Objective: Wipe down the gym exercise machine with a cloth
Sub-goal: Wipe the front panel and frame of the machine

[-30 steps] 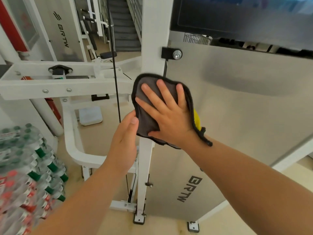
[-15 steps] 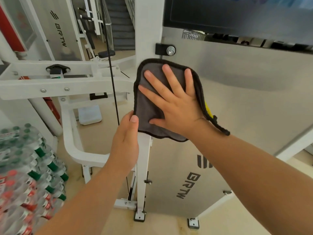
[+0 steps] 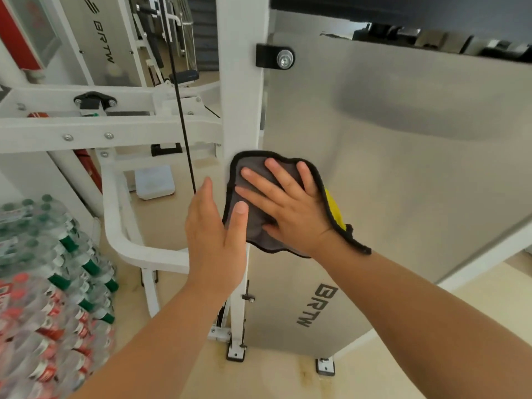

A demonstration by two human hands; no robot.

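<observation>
A grey cloth (image 3: 251, 167) with black trim and a yellow underside lies flat on the white upright post (image 3: 239, 82) of the gym machine. My right hand (image 3: 285, 205) presses it there with fingers spread, palm over the seam between the post and the silver side panel (image 3: 403, 174). My left hand (image 3: 213, 234) rests against the post's left side, fingers pointing up, thumb lying on the cloth's lower left edge. The cloth's left edge wraps slightly round the post.
A black cable (image 3: 180, 110) runs down just left of the post. White frame beams (image 3: 115, 125) cross on the left. Packs of water bottles (image 3: 43, 269) are stacked at the lower left. A black bracket with a bolt (image 3: 275, 59) sits above the cloth.
My right hand slid the cloth up the post, then back down, further below the bolt bracket. My left thumb now lies on the cloth's edge.
</observation>
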